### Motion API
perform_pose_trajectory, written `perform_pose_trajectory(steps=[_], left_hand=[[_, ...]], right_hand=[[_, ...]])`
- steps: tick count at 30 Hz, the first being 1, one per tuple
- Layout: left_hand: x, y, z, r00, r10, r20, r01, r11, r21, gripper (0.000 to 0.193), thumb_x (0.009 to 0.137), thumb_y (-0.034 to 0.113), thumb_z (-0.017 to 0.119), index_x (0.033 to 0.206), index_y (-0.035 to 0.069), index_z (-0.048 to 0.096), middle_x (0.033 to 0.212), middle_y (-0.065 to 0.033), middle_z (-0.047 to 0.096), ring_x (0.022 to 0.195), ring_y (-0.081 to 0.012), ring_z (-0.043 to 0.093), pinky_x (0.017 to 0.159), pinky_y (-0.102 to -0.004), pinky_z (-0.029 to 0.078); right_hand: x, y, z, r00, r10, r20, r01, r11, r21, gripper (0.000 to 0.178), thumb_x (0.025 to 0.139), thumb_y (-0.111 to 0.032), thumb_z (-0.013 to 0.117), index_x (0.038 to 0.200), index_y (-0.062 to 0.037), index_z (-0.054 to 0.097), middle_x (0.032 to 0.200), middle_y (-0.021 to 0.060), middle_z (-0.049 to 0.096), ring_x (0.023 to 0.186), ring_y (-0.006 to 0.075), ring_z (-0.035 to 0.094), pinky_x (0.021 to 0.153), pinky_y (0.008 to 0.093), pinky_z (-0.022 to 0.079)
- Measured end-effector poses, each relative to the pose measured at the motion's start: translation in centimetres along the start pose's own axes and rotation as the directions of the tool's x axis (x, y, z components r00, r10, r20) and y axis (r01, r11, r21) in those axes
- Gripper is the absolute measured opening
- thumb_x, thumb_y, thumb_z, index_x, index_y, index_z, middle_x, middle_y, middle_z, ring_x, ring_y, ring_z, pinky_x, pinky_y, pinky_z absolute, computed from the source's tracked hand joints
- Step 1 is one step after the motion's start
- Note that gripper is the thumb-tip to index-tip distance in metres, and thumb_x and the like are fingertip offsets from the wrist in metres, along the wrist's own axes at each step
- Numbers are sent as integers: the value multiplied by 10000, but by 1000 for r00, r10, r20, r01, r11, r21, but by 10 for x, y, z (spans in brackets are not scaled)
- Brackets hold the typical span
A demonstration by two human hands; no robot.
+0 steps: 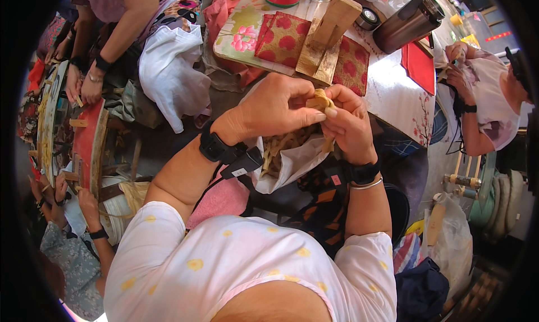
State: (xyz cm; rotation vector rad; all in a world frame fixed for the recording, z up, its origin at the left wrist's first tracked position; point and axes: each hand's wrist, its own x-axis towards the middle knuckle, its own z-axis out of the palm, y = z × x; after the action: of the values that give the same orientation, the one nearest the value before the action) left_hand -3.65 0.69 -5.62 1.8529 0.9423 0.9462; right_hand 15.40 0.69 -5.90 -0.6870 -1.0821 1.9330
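Observation:
Close together in front of my chest, both hands are closed on a pale tan, straw-like strip (320, 99) that is folded over at the fingertips. My left hand (279, 105) pinches it from the left, thumb pointing right. From the right, the fingertips of my right hand (352, 122) press on the same strip, and one end hangs below them. Directly under my hands, a white cloth or bag (295, 163) lies open in my lap. It holds a heap of similar tan strands (276, 153); my hands partly cover them.
Ahead stands a table (401, 77) with a wooden stand (325, 38) on patterned red-and-gold cloth (283, 38). A metal flask (410, 21) and a red cloth (418, 69) are at its right. Other people work to my left beside a red curved board (88, 148), and one person sits right.

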Motion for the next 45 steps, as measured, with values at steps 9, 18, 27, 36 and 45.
perform_pose_trajectory(steps=[9, 18, 27, 36, 45], left_hand=[[-6, 1, -33, 940, -205, 274, 335, 387, -859, 266, 861, 168, 552, 628, 49, 503, 476, 29, 386, 363, -75, 395, 369, -192, 333], [-7, -8, -38, 990, -124, 63, 123, 992, 9, 270, 811, 279, 637, 802, 24, 548, 646, -35, 527, 580, -141, 548, 509, -254, 424], [-6, 2, -15, 963, 76, 257, -168, 918, 359, 185, 793, 180, 611, 838, 12, 548, 702, -123, 545, 675, -253, 572, 603, -321, 454], [6, -6, -29, 969, -46, 243, 10, 989, 147, 134, 833, 139, 576, 796, 10, 567, 608, -44, 533, 516, -123, 490, 506, -257, 400], [56, -36, -18, 959, 92, -267, 1, 944, 330, 158, 773, 153, 624, 889, 49, 647, 635, -110, 607, 579, -185, 609, 542, -291, 450]], right_hand=[[-14, -20, 1, 996, -10, -86, -16, 955, -296, 152, 859, -131, 588, 913, 10, 599, 629, -60, 482, 502, 4, 363, 445, 174, 251], [-14, -20, 2, 995, -22, -94, -41, 785, -618, 164, 862, -131, 588, 836, 25, 631, 606, -39, 488, 559, 29, 400, 494, 189, 316], [-8, -14, 9, 990, -133, -46, 64, 717, -695, 117, 824, -71, 598, 791, 39, 618, 589, -22, 494, 555, 40, 414, 489, 207, 330], [-3, -25, -3, 982, -140, -128, -2, 671, -742, 136, 819, -88, 580, 787, 42, 601, 587, 11, 521, 558, 47, 442, 498, 219, 358], [59, -17, -31, 881, -381, -281, 116, 749, -653, 161, 836, -99, 547, 769, 34, 606, 597, -9, 524, 542, 44, 460, 484, 213, 378]])
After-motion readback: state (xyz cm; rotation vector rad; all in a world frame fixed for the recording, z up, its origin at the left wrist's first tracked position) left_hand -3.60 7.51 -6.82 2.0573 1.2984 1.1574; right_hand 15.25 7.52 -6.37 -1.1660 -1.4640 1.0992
